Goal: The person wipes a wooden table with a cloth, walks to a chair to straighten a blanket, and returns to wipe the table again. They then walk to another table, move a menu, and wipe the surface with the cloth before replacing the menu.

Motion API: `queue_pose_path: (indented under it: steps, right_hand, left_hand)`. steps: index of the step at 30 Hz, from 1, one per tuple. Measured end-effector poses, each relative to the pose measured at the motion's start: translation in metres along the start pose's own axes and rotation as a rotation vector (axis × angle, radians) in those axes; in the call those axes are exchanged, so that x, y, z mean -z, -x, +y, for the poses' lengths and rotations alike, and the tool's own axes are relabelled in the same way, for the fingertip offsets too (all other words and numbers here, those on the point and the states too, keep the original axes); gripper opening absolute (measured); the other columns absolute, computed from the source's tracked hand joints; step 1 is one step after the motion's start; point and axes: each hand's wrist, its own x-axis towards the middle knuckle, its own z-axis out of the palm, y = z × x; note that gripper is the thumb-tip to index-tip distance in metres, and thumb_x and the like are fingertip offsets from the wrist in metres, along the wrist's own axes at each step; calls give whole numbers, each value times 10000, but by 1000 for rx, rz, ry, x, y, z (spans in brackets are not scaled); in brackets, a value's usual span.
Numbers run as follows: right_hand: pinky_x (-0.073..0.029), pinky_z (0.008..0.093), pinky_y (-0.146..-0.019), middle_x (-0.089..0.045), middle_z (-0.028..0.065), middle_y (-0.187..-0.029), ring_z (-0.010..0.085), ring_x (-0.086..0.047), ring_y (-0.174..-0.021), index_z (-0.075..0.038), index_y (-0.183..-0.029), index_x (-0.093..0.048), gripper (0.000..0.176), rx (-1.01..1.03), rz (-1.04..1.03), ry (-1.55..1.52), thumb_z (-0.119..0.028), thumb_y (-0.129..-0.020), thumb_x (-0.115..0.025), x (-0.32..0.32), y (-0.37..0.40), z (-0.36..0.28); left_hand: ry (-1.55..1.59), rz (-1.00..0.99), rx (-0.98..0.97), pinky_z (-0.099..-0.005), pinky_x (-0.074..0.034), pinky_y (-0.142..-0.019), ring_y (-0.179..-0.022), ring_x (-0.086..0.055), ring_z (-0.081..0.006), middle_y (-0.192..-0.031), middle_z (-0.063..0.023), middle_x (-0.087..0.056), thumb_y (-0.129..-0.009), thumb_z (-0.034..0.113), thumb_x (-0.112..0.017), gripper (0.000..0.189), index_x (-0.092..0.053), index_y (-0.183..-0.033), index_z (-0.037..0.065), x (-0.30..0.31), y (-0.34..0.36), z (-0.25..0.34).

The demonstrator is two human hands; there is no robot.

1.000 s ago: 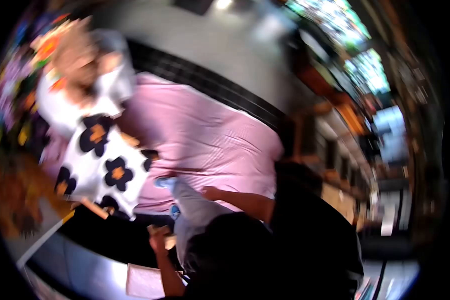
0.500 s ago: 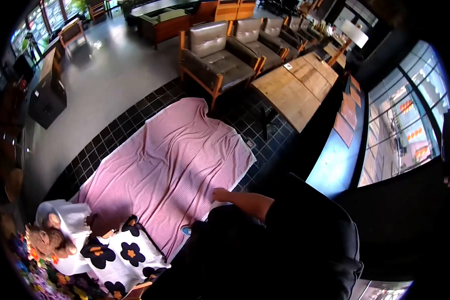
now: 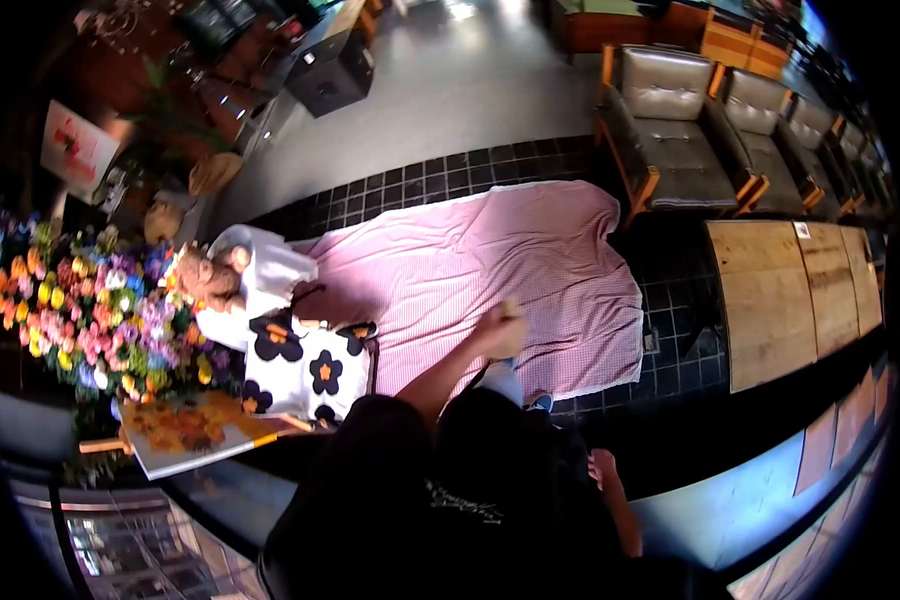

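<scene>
My left hand [image 3: 500, 332] hangs over a pink checked cloth [image 3: 450, 260] spread on the floor. Its fingers look curled in, with nothing showing in them. My right hand [image 3: 602, 468] is low beside my dark clothing, fingers curled and partly hidden. Below my left hand, a blue shoe [image 3: 541, 402] shows at the cloth's near edge. Left of the cloth lies a white fabric piece with black flowers [image 3: 325, 372]. Beyond it, a brown teddy bear [image 3: 207, 280] rests against white fabric [image 3: 270, 268].
Colourful flowers [image 3: 100, 310] fill the left side, with a sunflower picture [image 3: 185, 430] in front. Leather armchairs [image 3: 680, 130] line the right, behind a wooden table [image 3: 770, 300]. A black speaker box [image 3: 332, 75] stands at the back. Dark tiles [image 3: 410, 185] border the cloth.
My view has swung left, so the armchairs and table sit farther right and the flowers and picture show more fully. My left hand has come into view; my right hand is now at my side.
</scene>
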Motion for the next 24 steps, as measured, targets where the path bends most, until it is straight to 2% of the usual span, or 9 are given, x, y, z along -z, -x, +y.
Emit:
queue_pose_path:
  steps: [1,5,6,8,11,12,18,22,24]
  right_hand:
    - [-497,363,-615,-625,-7,-914,170,-601,-753,-177,-1239,-600,335,119,73,-12,-363,-960,-612,-20,37,-41]
    - [-491,356,-876,-620,29,-1217,189,-611,-1073,-130,-1364,-515,429,589,-322,-627,-347,-999,-574,-67,166,-202]
    - [-481,374,-924,-608,39,-1257,196,-599,-1108,-113,-1377,-511,445,880,-245,-325,-376,-1018,-528,-80,160,-220]
    - [-463,434,-1021,-587,62,-1340,243,-578,-1202,-92,-1383,-511,473,607,-556,-966,-414,-1042,-451,-47,183,-260]
    - [-472,414,-1021,-579,72,-1337,233,-589,-1190,-107,-1419,-476,513,582,-436,-1068,-362,-986,-580,6,198,-291]
    - [-471,400,-1032,-572,60,-1340,217,-587,-1198,-118,-1447,-441,548,797,-518,-915,-284,-961,-631,28,196,-303]
    - [-521,309,-898,-629,33,-1121,145,-621,-1017,-88,-1310,-513,432,744,-87,-756,-144,-927,-705,145,235,-300]
    - [-545,320,-887,-642,59,-1137,155,-645,-999,-58,-1322,-524,433,769,75,-1127,-63,-909,-655,204,258,-260]
    - [-552,328,-885,-655,64,-1140,162,-663,-978,-54,-1329,-531,431,750,180,-1246,-34,-908,-621,230,265,-234]
  left_hand:
    - [136,-113,49,-339,-538,-619,-716,-661,-170,-819,-53,-677,-820,286,-801,306,-636,-964,72,-40,-2,41]
    - [246,-441,49,-356,-519,-870,-992,-629,-181,-1078,-73,-676,-876,252,-741,366,-643,-1165,49,-186,-12,84]
    - [307,-473,133,-353,-515,-869,-1002,-626,-185,-1086,-65,-679,-881,254,-738,362,-648,-1164,45,-202,-2,106]
    - [296,-644,239,-348,-515,-889,-1031,-635,-187,-1112,-60,-692,-901,276,-730,368,-671,-1168,29,-238,-4,143]
    - [-122,-736,-326,-333,-556,-850,-966,-695,-188,-1060,-85,-730,-936,187,-704,270,-696,-1124,-7,-280,-50,148]
    - [-166,-672,-477,-341,-558,-845,-959,-704,-189,-1036,-100,-741,-916,156,-722,270,-690,-1114,-24,-296,-58,155]
    - [-446,-989,-447,-383,-564,-734,-880,-739,-316,-892,-180,-737,-830,311,-797,368,-708,-1011,4,-438,-75,214]
    - [-367,-1267,-617,-358,-551,-708,-773,-707,-230,-889,-138,-717,-863,352,-761,392,-653,-1005,3,-557,-68,258]
    - [-302,-1359,-217,-290,-536,-642,-693,-671,-140,-859,-99,-703,-920,294,-701,317,-624,-1025,5,-613,-70,268]
